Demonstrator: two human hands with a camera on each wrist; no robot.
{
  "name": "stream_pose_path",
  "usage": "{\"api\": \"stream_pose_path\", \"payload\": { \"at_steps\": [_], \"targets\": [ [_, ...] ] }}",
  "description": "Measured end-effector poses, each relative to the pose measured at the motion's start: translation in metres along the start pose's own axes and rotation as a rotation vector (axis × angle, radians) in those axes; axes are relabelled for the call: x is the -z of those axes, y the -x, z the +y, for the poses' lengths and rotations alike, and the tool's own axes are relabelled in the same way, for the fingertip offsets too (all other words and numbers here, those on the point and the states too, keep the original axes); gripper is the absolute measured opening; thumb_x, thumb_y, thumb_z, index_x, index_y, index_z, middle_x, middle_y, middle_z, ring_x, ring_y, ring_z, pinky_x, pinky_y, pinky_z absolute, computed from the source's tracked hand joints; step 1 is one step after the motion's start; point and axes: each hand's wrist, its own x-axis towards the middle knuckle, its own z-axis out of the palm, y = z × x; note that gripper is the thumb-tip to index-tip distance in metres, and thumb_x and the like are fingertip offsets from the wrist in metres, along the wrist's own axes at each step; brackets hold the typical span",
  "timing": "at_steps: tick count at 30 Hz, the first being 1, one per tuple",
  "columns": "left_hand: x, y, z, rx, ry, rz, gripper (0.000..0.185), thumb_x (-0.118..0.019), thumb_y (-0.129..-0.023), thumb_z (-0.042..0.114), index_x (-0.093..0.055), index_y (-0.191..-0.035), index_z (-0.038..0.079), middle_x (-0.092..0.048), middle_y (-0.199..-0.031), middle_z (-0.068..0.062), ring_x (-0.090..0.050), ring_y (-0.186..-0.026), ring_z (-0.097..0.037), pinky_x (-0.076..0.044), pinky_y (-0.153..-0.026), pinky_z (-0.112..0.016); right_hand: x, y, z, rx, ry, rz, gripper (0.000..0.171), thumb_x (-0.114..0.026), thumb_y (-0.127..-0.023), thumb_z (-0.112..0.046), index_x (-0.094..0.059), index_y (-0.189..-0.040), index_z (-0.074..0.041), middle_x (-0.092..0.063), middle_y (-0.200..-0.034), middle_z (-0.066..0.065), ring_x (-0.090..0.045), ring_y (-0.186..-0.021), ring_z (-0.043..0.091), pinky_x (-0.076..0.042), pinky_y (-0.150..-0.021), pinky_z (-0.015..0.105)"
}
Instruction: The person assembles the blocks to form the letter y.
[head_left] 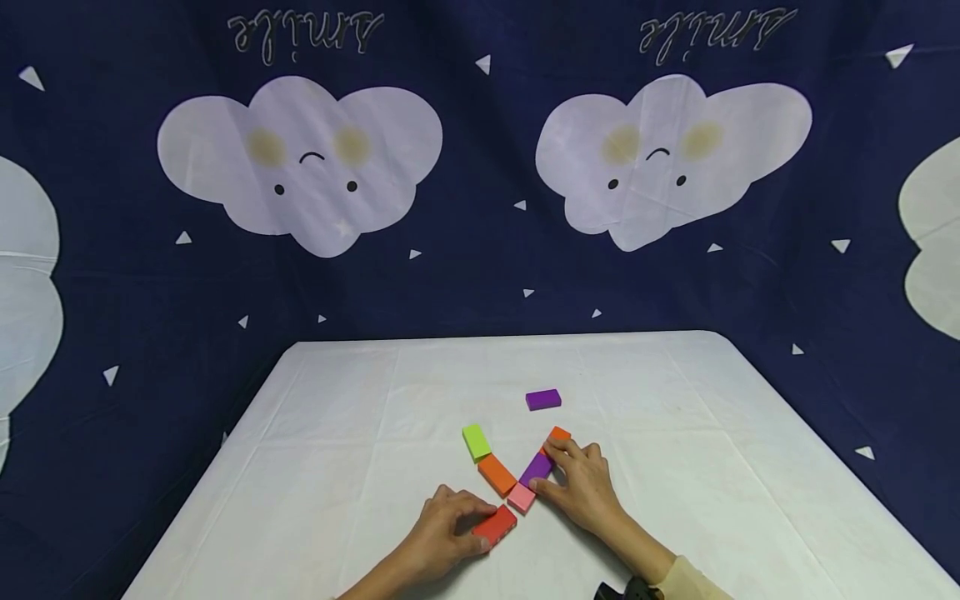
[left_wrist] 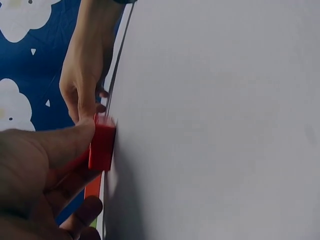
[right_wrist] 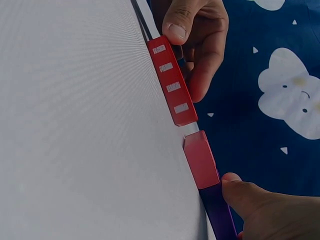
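Observation:
My left hand (head_left: 442, 533) pinches a red block (head_left: 497, 525) between thumb and fingers. Small pale marks run along the red block's side (right_wrist: 172, 86) in the right wrist view. Just beyond its far end lies a pink block (head_left: 521, 499), with a narrow gap between them. My right hand (head_left: 587, 487) holds a purple block (head_left: 534, 469), thumb near the pink end and a fingertip by the orange block (head_left: 559, 432) beyond it. From the pink block, a second orange block (head_left: 497, 474) and a lime green block (head_left: 476, 442) branch off to the left.
Another purple block (head_left: 543, 400) lies apart, farther back on the white table (head_left: 337, 425). Behind the table hangs a dark blue cloth (head_left: 480, 275) printed with white clouds and small triangles. A dark object (head_left: 628, 590) sits at my right wrist.

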Motion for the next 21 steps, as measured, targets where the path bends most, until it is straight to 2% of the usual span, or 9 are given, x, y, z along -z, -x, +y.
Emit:
{"api": "stream_pose_path", "payload": {
  "at_steps": [9,21],
  "targets": [
    [-0.013,0.003,0.004,0.022,-0.043,0.121,0.034,-0.077,-0.073,0.025,-0.070,-0.106,0.020,-0.070,-0.102,0.008,-0.040,-0.084,-0.002,-0.029,-0.074,-0.026,-0.001,0.000,0.001,-0.005,0.004,-0.006,0.062,-0.080,-0.067,-0.042,-0.067,-0.117,-0.009,-0.064,-0.119,0.000,-0.039,-0.082,0.016,-0.029,-0.072,0.031],
    [-0.020,0.003,0.013,0.079,-0.067,0.162,0.034,-0.077,-0.071,0.026,-0.071,-0.104,0.020,-0.069,-0.100,0.007,-0.039,-0.082,-0.002,-0.029,-0.073,-0.026,0.001,0.000,-0.001,-0.007,0.008,-0.005,0.061,-0.079,-0.068,-0.043,-0.067,-0.117,-0.008,-0.063,-0.120,0.000,-0.040,-0.083,0.016,-0.029,-0.072,0.031]
  ]
}}
